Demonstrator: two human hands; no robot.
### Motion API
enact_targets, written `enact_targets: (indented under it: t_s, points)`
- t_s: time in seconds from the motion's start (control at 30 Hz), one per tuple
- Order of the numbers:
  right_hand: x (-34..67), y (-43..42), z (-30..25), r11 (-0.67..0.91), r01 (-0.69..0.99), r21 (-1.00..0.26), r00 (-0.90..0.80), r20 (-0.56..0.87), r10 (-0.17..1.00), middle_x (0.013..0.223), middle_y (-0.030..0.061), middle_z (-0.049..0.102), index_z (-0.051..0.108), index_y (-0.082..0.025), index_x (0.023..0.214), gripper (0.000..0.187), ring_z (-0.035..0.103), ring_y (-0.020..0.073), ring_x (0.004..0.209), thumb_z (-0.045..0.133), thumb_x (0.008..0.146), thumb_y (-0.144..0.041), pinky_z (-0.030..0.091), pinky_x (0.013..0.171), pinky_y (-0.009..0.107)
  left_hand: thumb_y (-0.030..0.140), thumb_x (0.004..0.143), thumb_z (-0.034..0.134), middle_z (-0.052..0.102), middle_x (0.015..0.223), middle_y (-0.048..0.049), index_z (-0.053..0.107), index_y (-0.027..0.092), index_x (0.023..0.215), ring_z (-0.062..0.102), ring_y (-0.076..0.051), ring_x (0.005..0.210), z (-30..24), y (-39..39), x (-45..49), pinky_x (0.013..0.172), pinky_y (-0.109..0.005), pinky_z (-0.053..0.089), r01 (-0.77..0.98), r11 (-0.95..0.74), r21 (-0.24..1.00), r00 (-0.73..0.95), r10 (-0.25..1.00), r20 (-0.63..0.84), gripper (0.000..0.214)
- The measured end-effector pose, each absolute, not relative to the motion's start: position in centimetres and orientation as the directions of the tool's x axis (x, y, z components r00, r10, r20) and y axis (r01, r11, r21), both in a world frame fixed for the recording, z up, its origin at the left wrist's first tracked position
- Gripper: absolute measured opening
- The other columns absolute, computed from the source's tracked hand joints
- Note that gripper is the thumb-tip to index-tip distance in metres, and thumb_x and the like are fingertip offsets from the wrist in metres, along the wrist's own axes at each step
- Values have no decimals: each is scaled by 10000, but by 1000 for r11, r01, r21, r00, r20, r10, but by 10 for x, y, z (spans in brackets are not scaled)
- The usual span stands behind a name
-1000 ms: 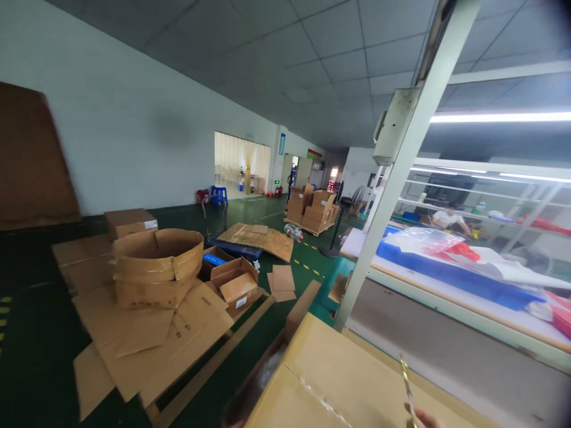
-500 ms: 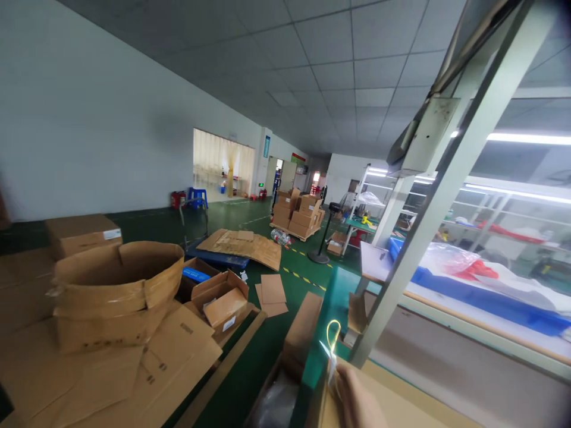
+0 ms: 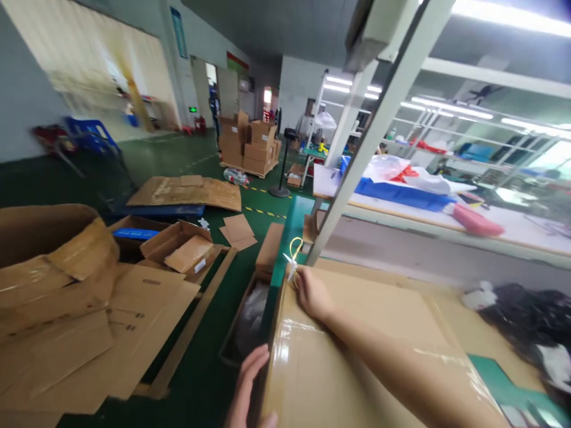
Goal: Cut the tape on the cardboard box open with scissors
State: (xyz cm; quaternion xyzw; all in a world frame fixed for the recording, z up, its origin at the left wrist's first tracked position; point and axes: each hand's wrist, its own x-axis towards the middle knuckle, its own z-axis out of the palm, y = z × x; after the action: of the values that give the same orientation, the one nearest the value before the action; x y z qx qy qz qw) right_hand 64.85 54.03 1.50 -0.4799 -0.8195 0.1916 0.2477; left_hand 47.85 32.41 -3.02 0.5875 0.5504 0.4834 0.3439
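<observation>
Head view: right hand [image 3: 312, 291] fingers pinch yellow-handled scissors [image 3: 293, 257] at taped carton's [image 3: 357, 351] far-left corner; left hand [image 3: 250, 386], cut off, fingers pressed together on carton side.

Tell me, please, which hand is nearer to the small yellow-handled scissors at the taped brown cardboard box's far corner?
Right. The right hand grips the yellow-handled scissors there; the left hand rests on the box's near left edge.
</observation>
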Motion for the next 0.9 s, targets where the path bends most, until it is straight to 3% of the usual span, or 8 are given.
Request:
enact_targets:
  t_s: [0.07,0.13,0.2,0.3,0.4,0.53,0.8,0.9]
  points:
    - [651,542,12,452,704,-547,-414,201,888,1079,134,679,465,-178,1225,289,664,259,919,296,1022,-294,470,799,334,412,958,379,385,1505,-78,354,286,1449,372,-296,1384,-9,347,479,1142,-498,358,432,-333,838,149,943,297,507]
    - [651,543,12,456,708,-540,-419,199,886,1114,140,668,459,-178,1230,282,658,260,932,302,1025,-291,459,800,332,317,916,491,418,1497,-68,368,280,1454,367,-296,1384,17,372,486,1184,-533,274,613,-437,658,387,893,232,553]
    - [650,542,14,466,707,-532,-427,204,881,1126,141,664,456,-180,1231,276,654,257,934,305,1028,-291,452,789,326,296,859,578,486,1436,-113,456,190,1406,405,-322,1343,40,391,501,1186,-542,259,719,-461,520,467,875,130,570]
    - [648,542,15,476,708,-522,-436,207,876,1092,137,671,457,-175,1224,271,652,251,908,305,1030,-288,441,760,317,359,825,638,587,1265,-157,563,126,1307,489,-353,1217,58,406,526,1107,-537,366,803,-441,401,455,888,66,540]
    - [647,543,16,475,709,-522,-439,201,876,1036,122,679,472,-178,1205,255,646,235,862,324,1028,-287,431,739,310,428,818,647,618,1128,-151,633,129,1172,541,-349,1086,58,413,543,984,-528,451,840,-398,368,397,914,83,464]
    - [647,544,17,469,695,-545,-441,192,877,957,86,666,504,-159,1157,237,622,196,795,349,1029,-285,440,724,308,474,821,643,637,1005,-132,661,132,973,560,-334,1025,52,421,550,938,-500,461,859,-357,366,343,933,107,375]
    - [646,552,23,448,614,-650,-448,180,876,913,45,610,527,-143,1071,217,588,172,801,424,1011,-324,471,773,338,447,872,598,649,963,-113,652,157,877,566,-312,991,43,428,553,876,-459,446,867,-332,372,292,943,162,295]
    - [660,553,37,422,580,-696,-452,155,878,838,17,597,521,-161,992,170,571,148,732,415,1001,-293,479,725,304,415,891,580,646,929,-104,647,169,847,574,-298,948,40,429,551,839,-439,439,851,-357,386,306,933,188,259]
